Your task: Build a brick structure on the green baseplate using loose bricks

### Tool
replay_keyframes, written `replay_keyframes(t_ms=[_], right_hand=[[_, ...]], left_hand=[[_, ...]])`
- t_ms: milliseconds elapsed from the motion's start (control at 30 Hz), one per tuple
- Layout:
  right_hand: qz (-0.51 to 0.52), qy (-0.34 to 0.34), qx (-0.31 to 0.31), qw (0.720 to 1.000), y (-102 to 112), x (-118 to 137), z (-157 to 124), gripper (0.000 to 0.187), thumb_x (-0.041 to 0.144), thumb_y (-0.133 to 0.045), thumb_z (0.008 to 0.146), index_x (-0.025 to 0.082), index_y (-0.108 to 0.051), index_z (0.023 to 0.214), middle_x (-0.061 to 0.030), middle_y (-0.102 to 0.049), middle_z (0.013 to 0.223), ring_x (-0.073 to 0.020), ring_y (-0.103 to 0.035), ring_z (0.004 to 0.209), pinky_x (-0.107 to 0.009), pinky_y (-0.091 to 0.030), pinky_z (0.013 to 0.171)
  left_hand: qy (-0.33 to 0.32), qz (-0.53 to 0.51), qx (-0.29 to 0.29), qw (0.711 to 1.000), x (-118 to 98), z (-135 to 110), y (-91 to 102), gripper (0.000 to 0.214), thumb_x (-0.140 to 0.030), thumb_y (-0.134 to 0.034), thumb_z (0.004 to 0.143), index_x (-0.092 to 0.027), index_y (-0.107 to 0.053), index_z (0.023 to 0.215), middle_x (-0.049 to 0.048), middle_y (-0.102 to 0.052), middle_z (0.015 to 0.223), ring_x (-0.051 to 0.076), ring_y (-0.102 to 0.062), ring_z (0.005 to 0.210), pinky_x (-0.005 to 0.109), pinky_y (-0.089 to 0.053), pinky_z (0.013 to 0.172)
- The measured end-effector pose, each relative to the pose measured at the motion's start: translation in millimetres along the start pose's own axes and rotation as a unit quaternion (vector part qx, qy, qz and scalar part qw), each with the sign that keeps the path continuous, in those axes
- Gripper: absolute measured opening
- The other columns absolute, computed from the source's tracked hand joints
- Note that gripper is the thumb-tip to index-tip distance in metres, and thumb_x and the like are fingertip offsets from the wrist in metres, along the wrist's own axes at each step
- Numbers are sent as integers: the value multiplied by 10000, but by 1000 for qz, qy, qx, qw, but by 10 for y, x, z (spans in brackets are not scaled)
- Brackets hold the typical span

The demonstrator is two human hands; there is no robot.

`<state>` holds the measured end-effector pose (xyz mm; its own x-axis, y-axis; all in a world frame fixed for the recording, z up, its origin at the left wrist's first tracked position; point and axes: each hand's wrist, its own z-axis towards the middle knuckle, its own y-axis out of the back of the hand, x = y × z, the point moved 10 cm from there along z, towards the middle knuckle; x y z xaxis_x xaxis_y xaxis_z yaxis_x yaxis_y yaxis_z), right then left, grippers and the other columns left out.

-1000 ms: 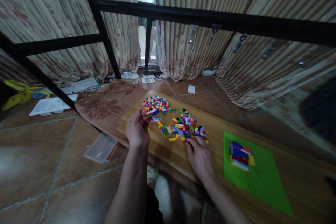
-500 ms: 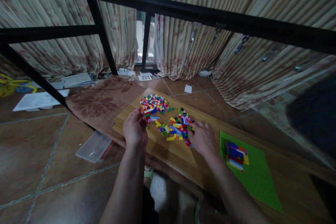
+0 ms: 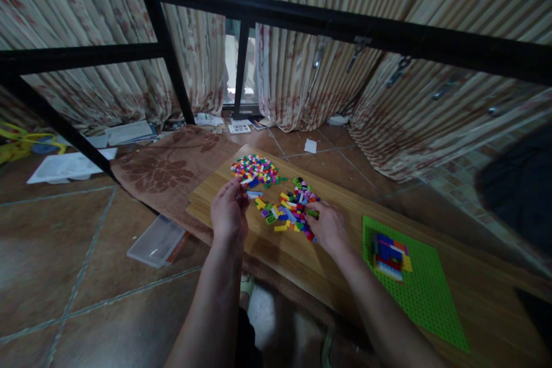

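Observation:
Two heaps of small coloured bricks lie on a wooden board (image 3: 293,253): a far heap (image 3: 254,168) and a nearer, looser heap (image 3: 290,210). My left hand (image 3: 229,213) hovers at the near edge of the far heap, fingers curled together around something I cannot make out. My right hand (image 3: 330,226) rests on the right side of the nearer heap, fingers bent down among the bricks; whether it grips one is hidden. To the right lies a green baseplate (image 3: 425,293) with a small blue, red, white and yellow brick build (image 3: 388,255) on it.
The board rests on a brown patterned cloth (image 3: 168,169) over a tiled floor. A clear plastic lid (image 3: 157,240) lies on the floor at left. A black metal frame (image 3: 241,11) crosses in front of striped curtains. Papers lie at the back, a white tray (image 3: 69,165) at far left.
My right hand has moved from the near edge of the loose heap up onto its right side. The left hand stays at the far heap. The view has shifted slightly.

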<state>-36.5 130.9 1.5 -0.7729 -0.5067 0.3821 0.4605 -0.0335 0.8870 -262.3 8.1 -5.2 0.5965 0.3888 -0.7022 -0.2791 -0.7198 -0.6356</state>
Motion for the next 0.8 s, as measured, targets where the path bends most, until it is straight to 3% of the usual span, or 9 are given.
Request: replay_keyframes(t_ms=[133, 233, 300, 367, 467, 633, 700, 800], right_hand=[[128, -54, -26, 990, 133, -143, -116, 184, 304, -628, 807, 227, -726, 941, -63, -731, 956, -214, -666, 816, -361, -501, 774], [276, -100, -40, 955, 201, -311, -332, 262, 393, -629, 823, 197, -703, 981, -73, -744, 942, -210, -686, 803, -356, -531, 763], [363, -126, -30, 923, 221, -402, -520, 294, 444, -635, 827, 189, -692, 962, -65, -745, 889, -207, -693, 772, -340, -548, 722], [416, -143, -22, 898, 275, -473, -705, 295, 467, -634, 834, 190, -687, 921, -46, -731, 812, -191, -681, 712, -314, -550, 669], [442, -167, -29, 881, 418, -622, -915, 317, 499, -634, 832, 189, -687, 865, -23, -695, 715, -166, -637, 620, -286, -532, 591], [480, -230, -58, 844, 581, -1005, -1085, 368, 551, -663, 789, 184, -670, 813, -1, -666, 637, -140, -598, 528, -264, -506, 517], [488, -243, -66, 836, 649, -1124, -1114, 374, 557, -680, 769, 185, -668, 809, -1, -667, 635, -141, -605, 524, -264, -511, 512], [458, -240, -79, 852, 842, -1277, -1142, 359, 548, -662, 787, 191, -687, 820, -9, -681, 665, -147, -623, 555, -269, -524, 540]], left_hand=[[4, 82, 54, 995, 107, -58, -177, 205, -212, -728, 629, -121, -702, 810, -12, -617, 659, 41, -495, 506, 152, -383, 501], [1, 197, 171, 965, 353, -262, -502, 166, -211, -713, 668, -143, -717, 819, 0, -633, 665, 71, -509, 534, 181, -386, 520], [-15, 277, 282, 918, 625, -525, -764, 140, -169, -691, 686, -160, -729, 821, 14, -656, 705, 103, -551, 599, 209, -430, 579], [-35, 342, 392, 853, 944, -864, -980, 206, -116, -663, 701, -189, -738, 877, 34, -698, 836, 139, -604, 709, 247, -477, 675], [-35, 384, 499, 776, 1365, -1315, -1148, 271, -92, -594, 756, -219, -724, 957, 36, -707, 903, 157, -636, 752, 274, -500, 709], [6, 376, 568, 732, 1675, -1703, -1337, 160, -151, -548, 847, -204, -689, 899, 19, -687, 746, 157, -654, 695, 275, -516, 702], [-20, 392, 573, 720, 1710, -1768, -1420, 130, -160, -559, 851, -203, -680, 833, 17, -689, 747, 158, -652, 715, 267, -511, 707], [-73, 435, 564, 698, 1788, -1808, -1504, 98, -177, -592, 843, -207, -684, 829, 21, -695, 777, 159, -641, 731, 260, -495, 704]])
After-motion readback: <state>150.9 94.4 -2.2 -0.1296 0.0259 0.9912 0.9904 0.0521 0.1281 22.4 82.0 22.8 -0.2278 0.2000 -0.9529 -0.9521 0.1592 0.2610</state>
